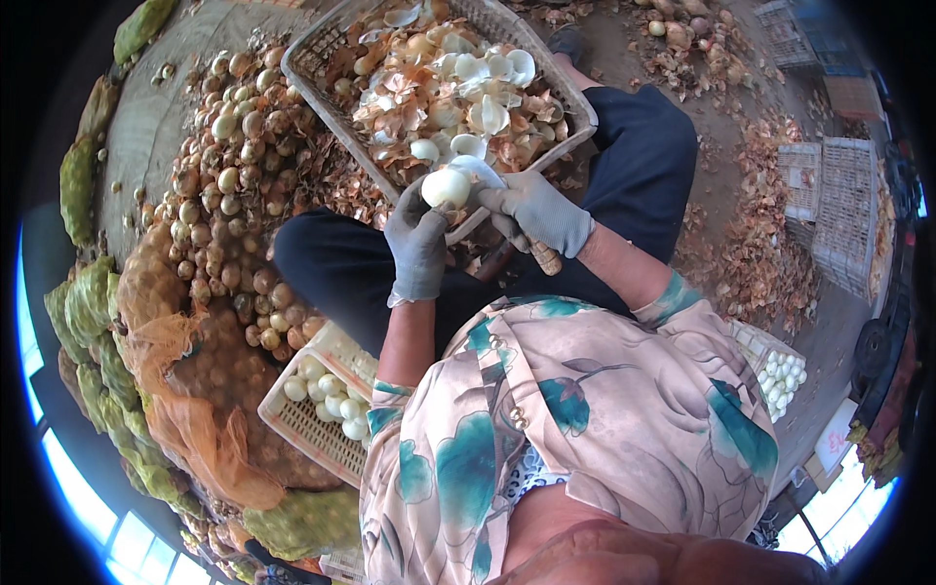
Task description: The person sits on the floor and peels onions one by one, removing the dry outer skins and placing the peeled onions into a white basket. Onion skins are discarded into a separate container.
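My left hand [419,245], in a grey coated glove, grips a pale onion [445,188] from below and the left. The onion's white flesh shows on its upper side. In my gloved right hand [537,208] is a knife with a wooden handle [545,257]; its broad blade [477,170] lies against or just behind the onion's upper right. Both hands are over the near edge of a plastic crate [322,121]. Brown skins and white peeled layers of onion [486,113] fill that crate.
Unpeeled onions [230,183] lie heaped to the left, beside an orange mesh sack [197,424]. A crate [300,409] by my left hip holds peeled white onions [340,402]. Loose skins [768,256] and further crates [844,197] are on the right. Green sacks [91,307] line the far left.
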A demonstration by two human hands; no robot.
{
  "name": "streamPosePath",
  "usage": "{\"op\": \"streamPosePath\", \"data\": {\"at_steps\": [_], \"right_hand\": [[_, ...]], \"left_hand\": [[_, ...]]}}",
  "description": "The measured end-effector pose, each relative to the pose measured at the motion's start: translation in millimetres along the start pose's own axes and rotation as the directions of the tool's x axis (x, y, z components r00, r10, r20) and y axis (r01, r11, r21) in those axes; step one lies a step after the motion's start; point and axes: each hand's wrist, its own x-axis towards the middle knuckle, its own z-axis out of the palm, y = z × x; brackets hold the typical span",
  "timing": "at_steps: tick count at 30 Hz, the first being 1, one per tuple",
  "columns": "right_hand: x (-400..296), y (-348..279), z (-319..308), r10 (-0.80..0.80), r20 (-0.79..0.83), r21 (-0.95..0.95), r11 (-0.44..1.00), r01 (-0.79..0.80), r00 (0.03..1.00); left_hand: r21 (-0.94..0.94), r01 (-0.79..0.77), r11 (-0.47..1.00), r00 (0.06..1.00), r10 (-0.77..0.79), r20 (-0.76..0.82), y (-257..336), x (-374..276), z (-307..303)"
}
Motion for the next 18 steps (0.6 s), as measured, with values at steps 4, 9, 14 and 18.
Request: {"op": "streamPosePath", "data": {"at_steps": [4,9,14,18], "right_hand": [[3.5,3.0,3.7,-0.285,-0.251,-0.121,0.957,0.262,0.925],[4.1,-7.6,3.4,-0.334,-0.242,-0.171,0.939,0.299,0.911],[7.3,-10.4,7.7,-0.470,-0.279,-0.137,0.883,0.450,0.837],[11.2,-8.7,13.8,-0.481,-0.222,-0.132,0.877,0.462,0.848]], "left_hand": [[-0.017,0.023,1.000,0.998,-0.022,0.057,-6.1,2.0,-6.4],[0.139,0.041,0.989,0.990,-0.059,0.127,-0.1,-1.8,-2.6],[-0.032,0.062,0.998,0.986,-0.056,0.155,-0.9,4.1,-4.6],[-0.028,0.104,0.994,0.984,-0.099,0.145,0.9,0.7,-3.4]]}}
